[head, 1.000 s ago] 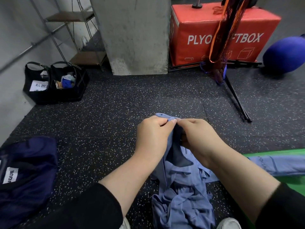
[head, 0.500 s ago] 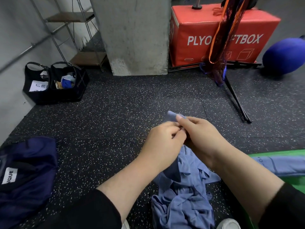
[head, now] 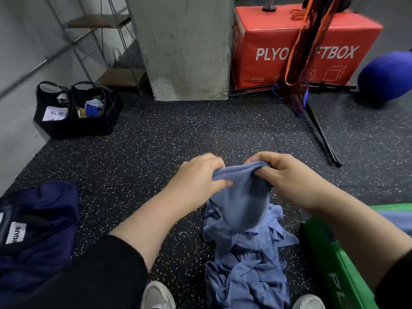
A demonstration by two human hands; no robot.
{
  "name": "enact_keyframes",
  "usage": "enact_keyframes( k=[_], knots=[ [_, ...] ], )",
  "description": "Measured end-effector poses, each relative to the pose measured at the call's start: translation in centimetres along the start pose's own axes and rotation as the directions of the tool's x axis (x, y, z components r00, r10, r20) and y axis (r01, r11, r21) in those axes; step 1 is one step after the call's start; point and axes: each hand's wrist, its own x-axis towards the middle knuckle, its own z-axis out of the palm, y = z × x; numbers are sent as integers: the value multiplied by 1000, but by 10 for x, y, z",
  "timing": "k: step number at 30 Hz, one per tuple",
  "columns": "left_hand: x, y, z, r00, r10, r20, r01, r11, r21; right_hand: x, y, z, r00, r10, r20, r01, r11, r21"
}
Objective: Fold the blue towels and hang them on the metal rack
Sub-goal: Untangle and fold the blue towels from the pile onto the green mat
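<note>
A blue towel (head: 242,197) hangs in front of me, stretched a little along its top edge. My left hand (head: 198,175) pinches that edge at its left end, and my right hand (head: 287,175) grips it at the right end. Beneath it, a crumpled heap of more blue towels (head: 247,270) lies on the dark speckled floor between my shoes. Another blue towel (head: 399,219) lies on the green block at the right. A metal rack with wooden shelves (head: 100,47) stands at the back left against the wall.
A green padded block (head: 334,259) sits close at my right. At the far left lies a navy bag (head: 38,230); two black baskets (head: 78,110) stand by the wall. Behind are a concrete pillar (head: 185,47), a red plyo box (head: 296,45), a stand with netting (head: 305,52) and a blue ball (head: 385,74).
My hands, pressed together on one corner a second ago, have drawn apart sideways, spreading the towel's top edge between them. The towel now hangs wider.
</note>
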Motion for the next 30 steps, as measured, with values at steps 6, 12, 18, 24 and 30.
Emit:
enact_keyframes(
  k=[6,12,18,24,30],
  knots=[
    [-1,3,-8,985,-25,-174,24,1000,-8,2,-1,-5,989,-4,-148,-50,931,-361],
    [-2,3,-11,973,23,-230,-20,1000,18,3,-4,-2,979,-27,-204,-50,931,-363],
    [0,0,-16,976,41,-214,-30,998,55,5,-6,-4,978,-41,-204,-33,938,-346],
    [1,5,-13,983,0,-183,-3,1000,-17,3,-6,0,979,-2,-205,-61,953,-295],
    [1,13,-7,985,-133,-110,125,989,-77,3,-9,6,971,-9,-238,-51,968,-245]
  ],
)
